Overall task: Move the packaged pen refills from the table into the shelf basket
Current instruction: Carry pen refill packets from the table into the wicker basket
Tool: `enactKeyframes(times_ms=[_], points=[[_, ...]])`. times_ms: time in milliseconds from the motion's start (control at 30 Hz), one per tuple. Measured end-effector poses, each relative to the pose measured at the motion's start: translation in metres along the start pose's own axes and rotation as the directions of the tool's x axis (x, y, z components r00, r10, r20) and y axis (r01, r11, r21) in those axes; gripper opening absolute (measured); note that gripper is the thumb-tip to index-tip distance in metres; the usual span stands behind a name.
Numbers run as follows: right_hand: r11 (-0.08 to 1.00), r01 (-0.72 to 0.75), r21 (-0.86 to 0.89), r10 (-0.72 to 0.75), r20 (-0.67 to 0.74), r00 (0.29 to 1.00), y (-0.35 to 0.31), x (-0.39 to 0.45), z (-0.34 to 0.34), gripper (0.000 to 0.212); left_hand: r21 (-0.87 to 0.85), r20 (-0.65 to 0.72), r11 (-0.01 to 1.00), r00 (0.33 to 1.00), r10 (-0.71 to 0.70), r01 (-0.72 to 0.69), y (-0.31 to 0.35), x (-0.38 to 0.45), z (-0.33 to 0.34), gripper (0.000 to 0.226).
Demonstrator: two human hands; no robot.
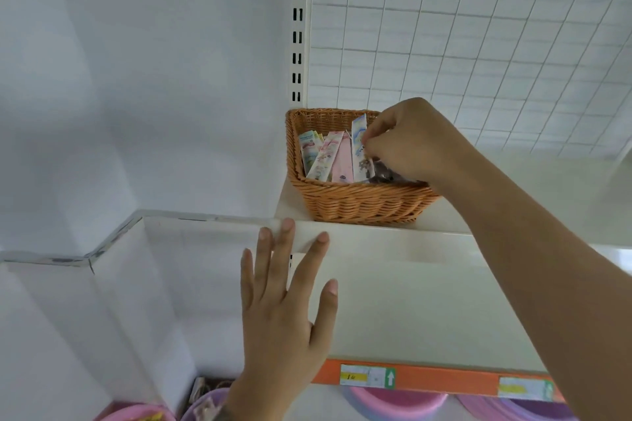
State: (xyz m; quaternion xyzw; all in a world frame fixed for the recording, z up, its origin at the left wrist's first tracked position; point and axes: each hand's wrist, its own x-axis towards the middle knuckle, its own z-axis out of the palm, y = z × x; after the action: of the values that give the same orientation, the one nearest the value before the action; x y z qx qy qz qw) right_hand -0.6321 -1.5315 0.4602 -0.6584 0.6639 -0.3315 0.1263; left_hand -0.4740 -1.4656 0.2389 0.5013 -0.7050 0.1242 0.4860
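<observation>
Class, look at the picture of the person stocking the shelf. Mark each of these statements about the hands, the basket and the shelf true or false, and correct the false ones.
1. The right hand is inside the wicker basket, pinching a packet of pen refills. True.
2. The left hand grips a packet. False: its fingers are straight and spread, and it holds nothing.
3. The basket stands on the white shelf. True.
4. The basket is empty apart from the packet in the hand. False: several other packets lie in it.
5. The shelf's front strip is blue. False: it is orange, with labels stuck on.
</observation>
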Motion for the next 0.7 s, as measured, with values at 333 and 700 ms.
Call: enactKeyframes(times_ms=[333,700], points=[[0.999,0.044,-0.029,-0.049,-0.204,0.978,0.006,-0.016,0.008,0.015,-0.025,-0.038,0.999,0.999,0.024,-0.025,-0.006,-0.006,0.01,0.06],[0.887,0.381,-0.26,-0.458,-0.389,0.8,0.086,-0.133,0.052,0.039,0.176,0.209,0.98,0.97,-0.127,0.09,0.015,-0.016,-0.033,0.059]])
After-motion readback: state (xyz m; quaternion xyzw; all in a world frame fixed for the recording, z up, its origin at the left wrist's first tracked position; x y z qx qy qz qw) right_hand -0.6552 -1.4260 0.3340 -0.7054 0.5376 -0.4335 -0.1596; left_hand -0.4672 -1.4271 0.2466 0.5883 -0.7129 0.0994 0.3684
